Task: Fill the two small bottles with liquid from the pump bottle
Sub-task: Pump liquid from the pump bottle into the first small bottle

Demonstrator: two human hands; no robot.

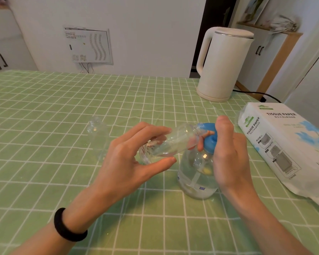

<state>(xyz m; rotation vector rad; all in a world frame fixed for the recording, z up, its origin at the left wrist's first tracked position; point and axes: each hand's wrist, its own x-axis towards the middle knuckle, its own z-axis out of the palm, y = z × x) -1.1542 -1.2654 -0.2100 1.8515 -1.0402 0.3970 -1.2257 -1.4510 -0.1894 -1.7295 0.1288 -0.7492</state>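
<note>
A clear pump bottle [198,179] with a blue pump head [209,137] stands on the green checked tablecloth, partly filled with clear liquid. My right hand [228,153] wraps around the pump head from the right, thumb on top. My left hand [134,157] holds a small clear bottle [173,142] tilted on its side, its mouth against the pump's nozzle; a little liquid lies in it. A second small clear bottle [98,138] stands upright and uncapped to the left, apart from both hands.
A white electric kettle [221,65] stands at the back right, its black cord [256,93] trailing right. A white tissue paper pack [287,148] lies at the right edge. The green tablecloth [44,107] covers the table.
</note>
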